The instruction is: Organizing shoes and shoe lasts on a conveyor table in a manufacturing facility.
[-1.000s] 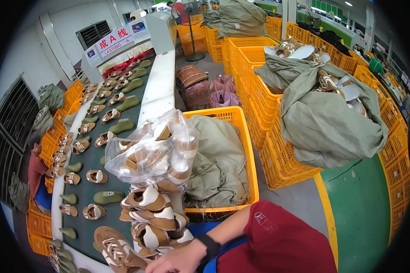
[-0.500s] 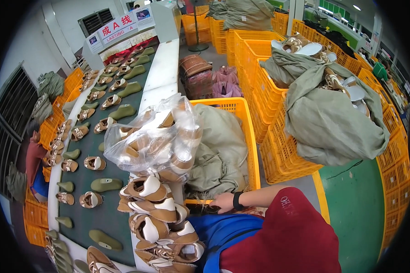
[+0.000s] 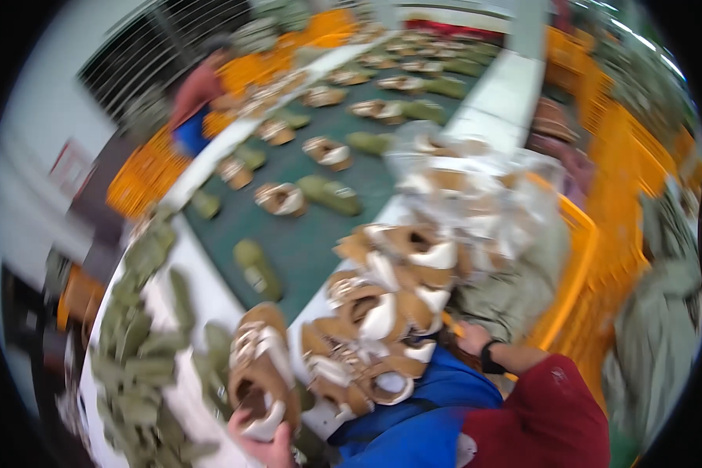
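My left hand (image 3: 265, 446) comes in at the lower edge, fingers and thumb closed about the heel of a brown and white sneaker (image 3: 264, 366). The sneaker's toe points away from me, its opening facing up. Beside it on the right lies a heap of similar sneakers (image 3: 366, 316) on the white table edge. My right hand (image 3: 473, 339), with a black wristband, is low near the yellow basket's front edge, past the heap. Motion blurs its fingers. Clear plastic bags (image 3: 483, 195) with more sneakers rest beyond the heap.
A dark green conveyor belt (image 3: 246, 210) carries sneakers and olive shoe lasts (image 3: 331, 195). Many loose lasts (image 3: 136, 335) are piled on the white surface at left. A yellow basket (image 3: 573, 273) with grey-green cloth stands at right. Another person (image 3: 195, 97) works across the belt.
My view has swung left, so the belt and the pile of lasts show more. My left hand has come into view holding a sneaker. My right hand stays near the basket edge.
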Tool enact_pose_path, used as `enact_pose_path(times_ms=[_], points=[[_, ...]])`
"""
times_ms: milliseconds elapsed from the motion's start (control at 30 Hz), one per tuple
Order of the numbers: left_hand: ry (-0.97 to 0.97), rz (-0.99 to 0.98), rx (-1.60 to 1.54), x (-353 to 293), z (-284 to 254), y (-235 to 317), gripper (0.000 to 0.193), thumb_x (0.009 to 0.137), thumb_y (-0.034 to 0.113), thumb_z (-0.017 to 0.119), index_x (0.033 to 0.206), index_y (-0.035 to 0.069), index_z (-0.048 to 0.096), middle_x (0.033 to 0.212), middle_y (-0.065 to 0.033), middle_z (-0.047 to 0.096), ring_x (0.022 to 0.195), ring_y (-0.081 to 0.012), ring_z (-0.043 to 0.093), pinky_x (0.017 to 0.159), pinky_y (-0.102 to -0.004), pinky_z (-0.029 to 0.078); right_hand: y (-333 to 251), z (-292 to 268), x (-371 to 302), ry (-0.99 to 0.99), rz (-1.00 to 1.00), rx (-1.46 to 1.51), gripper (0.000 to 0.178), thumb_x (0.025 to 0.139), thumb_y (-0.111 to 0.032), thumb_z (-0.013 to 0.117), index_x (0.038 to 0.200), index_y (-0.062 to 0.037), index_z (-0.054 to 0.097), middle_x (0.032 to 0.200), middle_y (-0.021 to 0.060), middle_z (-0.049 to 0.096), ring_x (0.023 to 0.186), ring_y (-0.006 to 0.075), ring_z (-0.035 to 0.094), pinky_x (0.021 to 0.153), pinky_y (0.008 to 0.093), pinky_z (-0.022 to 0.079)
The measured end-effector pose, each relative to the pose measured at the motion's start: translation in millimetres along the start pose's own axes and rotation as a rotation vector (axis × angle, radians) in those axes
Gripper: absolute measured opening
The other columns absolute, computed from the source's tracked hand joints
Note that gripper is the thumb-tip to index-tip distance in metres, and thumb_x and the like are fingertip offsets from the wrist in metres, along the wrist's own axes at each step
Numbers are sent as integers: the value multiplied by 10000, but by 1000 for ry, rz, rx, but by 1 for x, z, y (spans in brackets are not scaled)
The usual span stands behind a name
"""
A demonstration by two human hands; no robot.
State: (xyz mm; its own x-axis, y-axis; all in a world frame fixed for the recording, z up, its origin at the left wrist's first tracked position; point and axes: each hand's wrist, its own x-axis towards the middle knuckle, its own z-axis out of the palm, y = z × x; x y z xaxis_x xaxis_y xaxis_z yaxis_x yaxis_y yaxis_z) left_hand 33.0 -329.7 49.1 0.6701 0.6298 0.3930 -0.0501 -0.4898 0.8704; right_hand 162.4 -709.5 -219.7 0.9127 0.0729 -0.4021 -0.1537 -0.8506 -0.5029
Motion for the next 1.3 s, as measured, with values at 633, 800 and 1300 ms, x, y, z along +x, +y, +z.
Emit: enact_pose_path(times_ms=[633, 800, 1300], points=[[-457, -187, 372, 252, 11, -63, 538, 743, 329, 738, 1126, 7, 542, 1029, -145, 640, 929, -215, 629, 820, -319, 495, 15, 16, 13, 68, -96, -9, 323, 725, -174, 639, 996, -31, 536, 806, 265, 622, 798, 446, 595, 743, 515, 475], [-384, -93, 646, 313, 90, -180, 564, 714, 367, 749, 1082, -31, 592, 965, -175, 666, 871, -247, 654, 798, -349, 519, 22, 25, 18, 74, -82, -3, 360, 700, -182, 672, 1016, -43, 569, 780, 247, 630, 763, 430, 605, 719, 518, 479], [-444, -55, 882, 357, 77, -218, 751, 760, 452, 661, 1348, 66, 398, 1026, -244, 632, 956, -400, 606, 835, -440, 486, 41, 30, 14, 34, -108, -31, 280, 727, -193, 685, 918, -6, 598, 827, 244, 630, 788, 438, 596, 713, 516, 472]])
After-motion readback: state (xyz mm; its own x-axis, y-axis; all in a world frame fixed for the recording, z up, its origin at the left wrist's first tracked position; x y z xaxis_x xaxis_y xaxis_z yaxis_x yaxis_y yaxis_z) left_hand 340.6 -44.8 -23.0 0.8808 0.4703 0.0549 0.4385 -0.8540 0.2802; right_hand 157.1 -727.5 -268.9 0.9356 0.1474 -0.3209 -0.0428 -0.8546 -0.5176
